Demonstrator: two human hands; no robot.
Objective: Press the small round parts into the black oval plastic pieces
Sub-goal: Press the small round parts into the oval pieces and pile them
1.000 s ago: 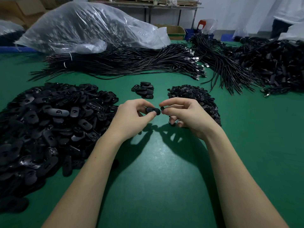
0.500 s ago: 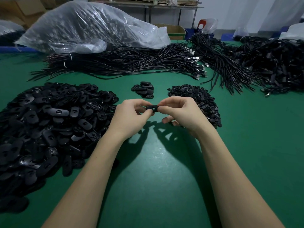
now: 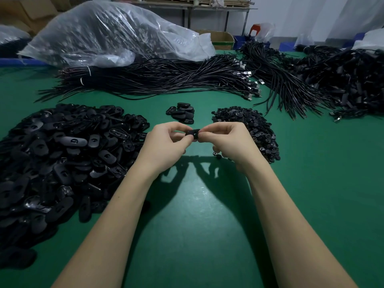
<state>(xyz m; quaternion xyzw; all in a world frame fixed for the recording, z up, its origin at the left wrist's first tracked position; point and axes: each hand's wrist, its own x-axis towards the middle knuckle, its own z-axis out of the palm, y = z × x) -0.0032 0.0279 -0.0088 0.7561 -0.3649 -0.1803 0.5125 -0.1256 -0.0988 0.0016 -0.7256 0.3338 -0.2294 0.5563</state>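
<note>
Now | left hand [image 3: 166, 145] and right hand [image 3: 230, 142] fingers pinching oval piece [image 3: 192, 133] | long axis left-right

Oval piece [image 3: 192, 134] was mostly covered by the fingertips of both the left hand [image 3: 166, 145] and the right hand [image 3: 230, 144]; only a sliver showed between them. Couldn't tell if a round part sat in it, too small and dark. Big pile of oval pieces [image 3: 58, 163] ran off the left edge. Contents of the plastic bag [image 3: 112, 32] were blurred behind the film. Cable heap [image 3: 342, 80] was cut off at the right edge.
</note>
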